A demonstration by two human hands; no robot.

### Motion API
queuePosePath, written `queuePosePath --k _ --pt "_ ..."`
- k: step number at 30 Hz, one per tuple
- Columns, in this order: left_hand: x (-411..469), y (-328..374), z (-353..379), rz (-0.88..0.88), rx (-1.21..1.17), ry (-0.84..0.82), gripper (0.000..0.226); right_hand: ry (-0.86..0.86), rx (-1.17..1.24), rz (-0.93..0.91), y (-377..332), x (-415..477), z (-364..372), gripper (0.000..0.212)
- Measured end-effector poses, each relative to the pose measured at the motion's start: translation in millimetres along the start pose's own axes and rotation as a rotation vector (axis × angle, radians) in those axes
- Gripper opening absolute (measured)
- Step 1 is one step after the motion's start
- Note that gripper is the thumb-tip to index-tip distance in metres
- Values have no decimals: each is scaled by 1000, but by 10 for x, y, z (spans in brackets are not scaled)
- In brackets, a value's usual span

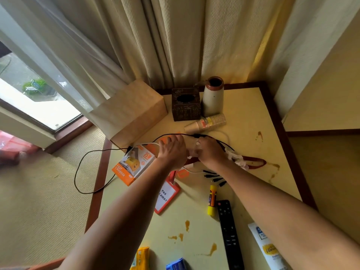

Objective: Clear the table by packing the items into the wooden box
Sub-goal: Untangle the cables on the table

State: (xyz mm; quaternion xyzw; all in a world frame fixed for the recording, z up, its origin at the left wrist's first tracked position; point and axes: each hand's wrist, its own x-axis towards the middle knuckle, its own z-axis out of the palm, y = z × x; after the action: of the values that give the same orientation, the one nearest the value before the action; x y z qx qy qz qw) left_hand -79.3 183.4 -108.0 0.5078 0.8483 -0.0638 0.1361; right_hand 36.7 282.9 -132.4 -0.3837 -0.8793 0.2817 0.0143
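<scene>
The pale wooden box (pixel 132 112) stands at the table's far left corner, and its top looks shut. In the middle of the table my left hand (pixel 171 151) and my right hand (pixel 209 152) meet, fingers curled round a crumpled white wrapper (pixel 191 152) between them. A black cable (pixel 93 152) runs from the floor side across the table just beyond my fingers. An orange charger box (pixel 132 164) lies beside my left wrist. A red badge holder (pixel 166 193) and its red lanyard (pixel 255 162) lie under and beside my arms.
A dark tissue box (pixel 186 104), a vase (pixel 213 96) and a toppled stack of paper cups (pixel 206 123) sit at the back. Nearer me lie a yellow glue stick (pixel 212 199), a black remote (pixel 228 230), a white tube (pixel 266 248) and two packets (pixel 141 258). Brown stains mark the table (pixel 243 106).
</scene>
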Motion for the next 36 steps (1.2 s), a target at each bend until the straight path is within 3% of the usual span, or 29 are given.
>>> queuePosePath --k 3,5,8,11,21,24,27,30,33,36 --pt "-6 6 26 8 -16 23 49 36 134 27 3 -7 -25 5" --pt "-15 -8 17 3 -100 38 45 79 260 22 12 -26 -72 11" --pt "-11 -63 18 -34 -366 96 39 144 331 -62 16 -48 -187 8" --pt "-2 -74 -37 -26 -638 212 15 229 371 -99 10 -63 -315 11" --pt "35 154 -348 -223 -1329 338 27 340 593 39 291 -331 -760 19" --pt "-48 310 -320 -164 -1205 316 29 357 544 88 513 -486 -795 26" --pt "-122 494 -178 -46 -895 234 29 343 436 151 705 -613 -749 28" --pt "-196 706 -58 95 -624 99 22 193 295 197 832 -696 -646 20" --pt "-182 807 59 187 -327 13 49 -39 20 148 888 -794 -566 55" --pt "-101 823 127 209 -178 38 66 -116 -153 34 922 -871 -500 78"
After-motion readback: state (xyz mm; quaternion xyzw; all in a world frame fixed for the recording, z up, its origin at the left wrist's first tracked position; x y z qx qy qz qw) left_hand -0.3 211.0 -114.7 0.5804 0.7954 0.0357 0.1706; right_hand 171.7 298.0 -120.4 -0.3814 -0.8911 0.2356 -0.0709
